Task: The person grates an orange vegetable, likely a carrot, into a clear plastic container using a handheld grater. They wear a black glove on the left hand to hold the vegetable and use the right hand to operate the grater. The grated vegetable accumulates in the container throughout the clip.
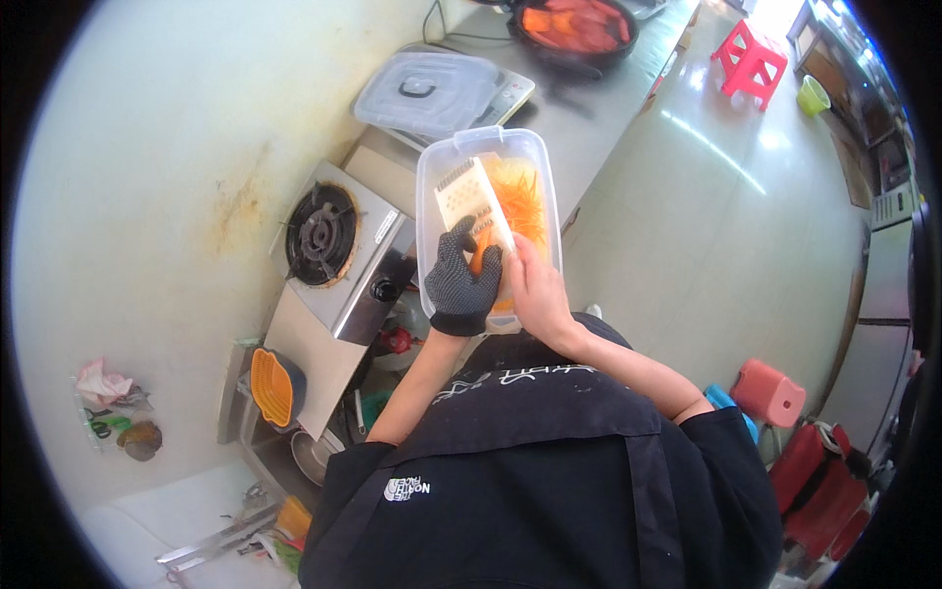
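My left hand (466,283), in a dark dotted glove, grips a piece of carrot (480,250) against the face of a flat white grater (465,193). With bare fingers my right hand (541,293) holds the grater by its lower right edge. The grater leans slantwise inside a clear plastic container (550,158). Orange carrot shreds (521,206) lie in the container, mostly right of the grater. My hands hide part of the grater's lower end.
Left of the container is a gas stove (321,232). Beyond it, a clear lid (427,90) rests on an appliance, near a black pan (578,33) of orange-red pieces. An orange basket (274,386) sits by the sink. A pink stool (752,62) stands on the floor.
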The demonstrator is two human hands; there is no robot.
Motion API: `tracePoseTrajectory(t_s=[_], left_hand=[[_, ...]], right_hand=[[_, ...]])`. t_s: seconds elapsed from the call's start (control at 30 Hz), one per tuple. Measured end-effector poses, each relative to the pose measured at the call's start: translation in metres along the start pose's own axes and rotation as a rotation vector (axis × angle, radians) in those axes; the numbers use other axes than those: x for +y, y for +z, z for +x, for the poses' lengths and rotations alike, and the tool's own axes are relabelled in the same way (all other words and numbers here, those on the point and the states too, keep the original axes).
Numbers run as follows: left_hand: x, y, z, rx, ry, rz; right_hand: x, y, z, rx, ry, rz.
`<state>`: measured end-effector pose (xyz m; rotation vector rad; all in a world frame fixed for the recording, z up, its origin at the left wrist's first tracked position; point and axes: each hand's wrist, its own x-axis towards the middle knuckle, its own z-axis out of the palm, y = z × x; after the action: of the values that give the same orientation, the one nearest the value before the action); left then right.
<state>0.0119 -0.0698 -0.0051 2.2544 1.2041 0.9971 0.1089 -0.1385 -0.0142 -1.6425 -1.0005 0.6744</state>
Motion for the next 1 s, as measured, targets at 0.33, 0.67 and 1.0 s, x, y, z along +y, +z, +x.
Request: tracePoseTrajectory(t_s=[0.33, 0.67, 1.0], left_hand=[[0.000, 0.001, -0.030, -0.037, 0.027, 0.129], [-0.009, 0.009, 0.009, 0.011, 0.028, 0.359], [-0.021, 0.011, 0.007, -0.076, 0.160, 0.371]], right_hand=[[0.010, 0.003, -0.005, 0.031, -0.020, -0.061], [-0.001, 0.005, -0.018, -0.022, -0.082, -0.174], [0.006, 0.002, -0.015, -0.081, 0.015, -0.168]])
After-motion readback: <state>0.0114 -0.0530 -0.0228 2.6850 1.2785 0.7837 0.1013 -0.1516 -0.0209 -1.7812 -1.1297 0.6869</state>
